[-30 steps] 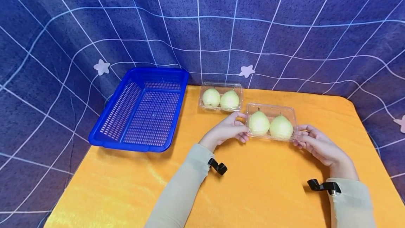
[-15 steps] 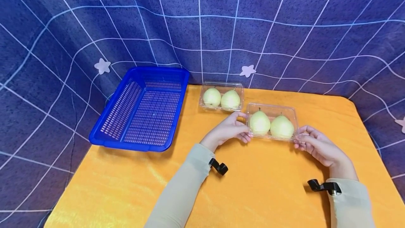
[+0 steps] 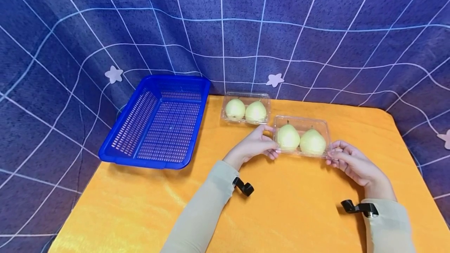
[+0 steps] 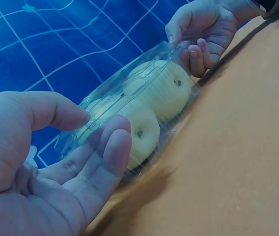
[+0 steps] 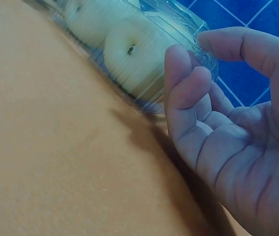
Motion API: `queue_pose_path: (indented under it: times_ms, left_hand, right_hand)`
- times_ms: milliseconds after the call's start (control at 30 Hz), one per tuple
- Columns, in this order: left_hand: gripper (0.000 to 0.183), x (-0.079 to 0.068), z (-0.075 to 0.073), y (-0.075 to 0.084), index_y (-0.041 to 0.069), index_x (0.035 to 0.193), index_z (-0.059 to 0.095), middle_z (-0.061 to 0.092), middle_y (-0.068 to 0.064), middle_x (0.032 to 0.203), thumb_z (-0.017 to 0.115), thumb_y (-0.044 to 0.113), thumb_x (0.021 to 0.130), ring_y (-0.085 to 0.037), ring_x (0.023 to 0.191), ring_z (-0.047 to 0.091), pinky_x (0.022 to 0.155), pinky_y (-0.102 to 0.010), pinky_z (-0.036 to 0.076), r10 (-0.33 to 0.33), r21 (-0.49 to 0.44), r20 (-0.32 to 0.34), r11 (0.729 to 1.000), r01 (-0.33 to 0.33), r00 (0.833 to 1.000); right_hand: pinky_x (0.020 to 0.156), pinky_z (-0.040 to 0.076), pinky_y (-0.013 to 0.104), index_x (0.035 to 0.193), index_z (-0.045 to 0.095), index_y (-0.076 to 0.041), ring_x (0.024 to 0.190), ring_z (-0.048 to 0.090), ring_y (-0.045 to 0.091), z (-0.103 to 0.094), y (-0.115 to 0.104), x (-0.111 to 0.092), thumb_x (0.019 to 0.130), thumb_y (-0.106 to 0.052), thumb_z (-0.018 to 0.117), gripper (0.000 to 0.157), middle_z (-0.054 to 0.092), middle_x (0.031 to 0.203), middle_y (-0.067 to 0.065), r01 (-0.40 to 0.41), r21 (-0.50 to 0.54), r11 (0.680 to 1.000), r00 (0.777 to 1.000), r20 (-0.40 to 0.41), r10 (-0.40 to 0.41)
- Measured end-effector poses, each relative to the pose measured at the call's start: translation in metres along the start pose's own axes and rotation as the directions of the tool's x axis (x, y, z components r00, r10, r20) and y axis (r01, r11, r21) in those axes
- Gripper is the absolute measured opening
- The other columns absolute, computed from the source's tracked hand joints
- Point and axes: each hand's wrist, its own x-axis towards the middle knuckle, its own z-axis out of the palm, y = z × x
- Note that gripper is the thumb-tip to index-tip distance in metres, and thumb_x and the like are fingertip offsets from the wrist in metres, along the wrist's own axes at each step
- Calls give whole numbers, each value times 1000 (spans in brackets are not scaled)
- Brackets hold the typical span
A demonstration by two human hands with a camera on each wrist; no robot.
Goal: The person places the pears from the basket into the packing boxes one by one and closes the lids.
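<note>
A clear plastic clamshell box [image 3: 302, 122] stands on the right half of the table, tilted slightly in the head view. Inside it sit two pale yellow-green pears [image 3: 288, 138] side by side, one with its stem up. My left hand [image 3: 254, 144] grips the box's left end between thumb and fingers. At the opposite end, my right hand [image 3: 356, 164] pinches the lower right corner. Thumb and fingertips of the left hand [image 4: 56, 152] lie against the clear wall in the left wrist view. The right wrist view has the right hand [image 5: 237, 123] at the box's end, its lower fingers curled.
A second clear box [image 3: 249, 96] with two similar pears rests behind, close to the back cloth. On the left is a blue perforated plastic basket [image 3: 140, 162]. An orange cloth [image 3: 281, 206] covers the table, and a blue gridded curtain [image 3: 239, 38] hangs behind it.
</note>
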Motion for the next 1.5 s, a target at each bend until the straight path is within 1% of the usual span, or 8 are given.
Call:
queue_pose_path:
  times_ms: [167,300,467,700,967,1133,1267,1500]
  left_hand:
    - [60,0,1,0,8,145,37,74,-18,87,69,-9,97,-23,71,72,67,-33,64,14,6,3,1000,-14,1000]
    - [59,1,0,-2,9,144,39,75,-18,87,70,-8,97,-23,70,72,66,-32,64,14,5,-2,1000,-14,1000]
    - [58,1,0,-3,10,144,39,75,-18,87,70,-8,97,-23,69,72,66,-31,63,11,9,-8,1000,-11,1000]
    - [60,1,1,-1,7,145,39,75,-18,86,70,-9,96,-23,68,71,65,-31,63,14,7,-13,1000,-14,1000]
    - [61,1,0,-2,6,146,39,75,-17,85,71,-10,96,-22,66,70,64,-29,62,23,10,-18,1000,-23,1000]
    - [63,1,0,-1,6,148,37,74,-15,83,70,-10,96,-20,65,69,63,-28,61,24,11,-10,1000,-24,1000]
    - [64,0,0,0,4,149,36,74,-15,83,70,-10,97,-20,64,69,63,-28,61,24,12,-5,1000,-24,1000]
    - [61,0,1,-1,9,145,39,75,-17,85,71,-8,96,-21,64,69,63,-30,62,11,15,-20,1000,-11,1000]
  right_hand:
    - [79,59,21,123,57,-6,89,69,9,1,2,0,112,8,42,23,69,107,-2,8,11,1000,999,-35,-8]
    - [78,58,21,122,58,-5,87,67,8,2,2,1,112,9,43,23,67,106,-2,10,31,999,998,-54,-9]
    - [77,58,20,121,57,-5,86,67,8,3,1,1,112,9,43,22,67,105,-2,7,43,999,999,-52,-5]
    - [77,58,20,121,58,-5,86,66,7,4,1,0,111,10,44,23,67,105,-2,10,49,999,999,-51,-8]
    - [76,58,20,123,56,-1,86,67,8,2,2,1,111,12,43,22,70,104,0,34,26,999,999,-34,-33]
    - [74,58,20,123,54,0,85,67,9,2,1,1,110,12,44,21,69,103,0,44,-5,999,998,-39,-45]
    - [74,58,20,124,55,0,85,68,9,3,1,2,110,12,44,21,71,102,1,47,4,999,998,-41,-46]
    - [76,59,20,125,56,-2,87,70,10,1,1,1,111,11,45,22,73,103,1,21,16,1000,999,-44,-20]
